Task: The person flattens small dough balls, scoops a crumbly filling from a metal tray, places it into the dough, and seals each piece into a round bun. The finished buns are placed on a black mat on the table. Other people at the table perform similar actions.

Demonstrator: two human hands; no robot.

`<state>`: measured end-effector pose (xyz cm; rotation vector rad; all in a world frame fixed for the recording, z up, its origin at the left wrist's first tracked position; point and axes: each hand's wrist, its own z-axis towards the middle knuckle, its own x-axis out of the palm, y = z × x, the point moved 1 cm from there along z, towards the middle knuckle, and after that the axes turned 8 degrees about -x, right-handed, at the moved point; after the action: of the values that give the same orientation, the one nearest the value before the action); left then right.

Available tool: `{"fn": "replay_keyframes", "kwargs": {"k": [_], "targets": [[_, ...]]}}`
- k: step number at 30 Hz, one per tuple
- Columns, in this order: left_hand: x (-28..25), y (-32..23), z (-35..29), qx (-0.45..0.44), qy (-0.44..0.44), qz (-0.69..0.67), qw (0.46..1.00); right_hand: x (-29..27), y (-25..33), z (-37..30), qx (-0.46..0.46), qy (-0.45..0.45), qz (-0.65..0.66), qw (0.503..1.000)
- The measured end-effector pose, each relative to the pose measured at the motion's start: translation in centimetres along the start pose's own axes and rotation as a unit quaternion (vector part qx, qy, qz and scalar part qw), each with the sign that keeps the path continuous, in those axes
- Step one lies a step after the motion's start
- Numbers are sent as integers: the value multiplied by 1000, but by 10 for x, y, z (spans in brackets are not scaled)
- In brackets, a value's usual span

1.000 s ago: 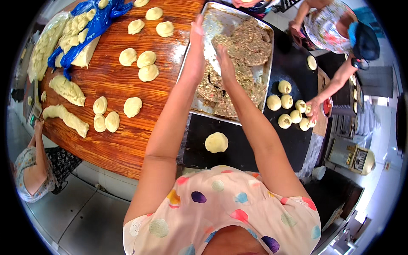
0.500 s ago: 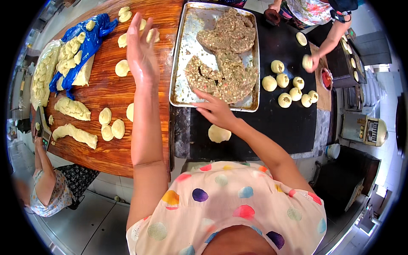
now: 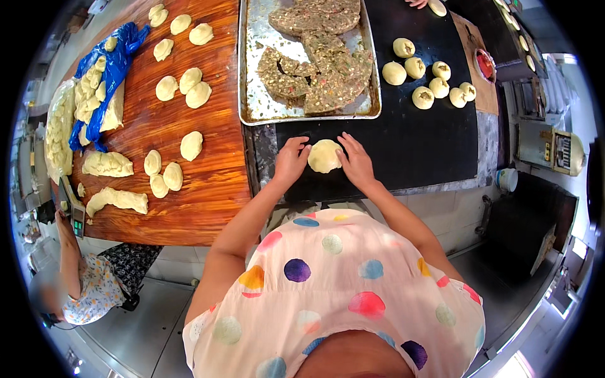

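Observation:
A flat, round dough disc (image 3: 324, 156) lies on the black work surface in front of me, just below the tray. At its left edge is my left hand (image 3: 292, 161), fingers stretched out and the thumb side close against the dough. My right hand (image 3: 357, 162) lies opposite, its thumb touching the disc's right edge and its fingers extended. Neither hand grips anything that I can see. Beyond them, the metal tray (image 3: 248, 94) carries a chunky brown-green filling (image 3: 340, 72) with pale and red bits.
Several round filled buns (image 3: 423, 97) stand on the black surface (image 3: 409, 148) to the right. Dough pieces (image 3: 191, 145) are spread over the wooden table (image 3: 217, 183) at left, beside a blue plastic bag (image 3: 113, 75). A co-worker (image 3: 101, 286) is at the lower left; another person's hand (image 3: 417, 3) shows at the top.
My left hand has come down from above the wooden table to the disc. My right hand has left the tray's near edge for the disc's other side. The view has shifted.

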<state>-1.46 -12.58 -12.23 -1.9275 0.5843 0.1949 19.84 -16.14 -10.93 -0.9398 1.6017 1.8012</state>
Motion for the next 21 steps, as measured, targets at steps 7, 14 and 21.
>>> {"fn": "replay_keyframes", "kwargs": {"k": [7,14,21], "targets": [[2,-5,15,-28,-37,-31,998,50,-2,28,78,-55,-31,995],[13,19,8,-19,18,21,999,76,-10,37,207,-151,-39,966],[48,7,30,-60,104,148,982,20,-38,4,243,-185,150,940]]}}
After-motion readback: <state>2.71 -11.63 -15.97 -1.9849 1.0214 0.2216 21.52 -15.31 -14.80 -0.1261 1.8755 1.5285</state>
